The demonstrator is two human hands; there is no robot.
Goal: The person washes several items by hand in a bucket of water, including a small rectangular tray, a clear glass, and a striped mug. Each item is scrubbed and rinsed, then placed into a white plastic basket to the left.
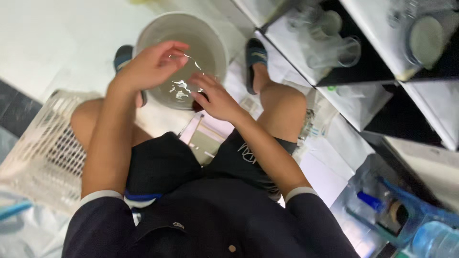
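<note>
Pale tiled floor (57,43); black-and-white shelving (377,71) at right; white lattice basket (48,153) at left; bright even light.

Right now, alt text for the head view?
Seen from above, a seated person holds both hands over a white bucket of water on the floor, left hand open, right hand on something small and dark. A white mesh basket lies to the left, shelves with clear jugs to the right.

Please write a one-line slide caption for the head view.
Seated person's left hand and right hand over a white bucket of water, white basket alongside.
</note>
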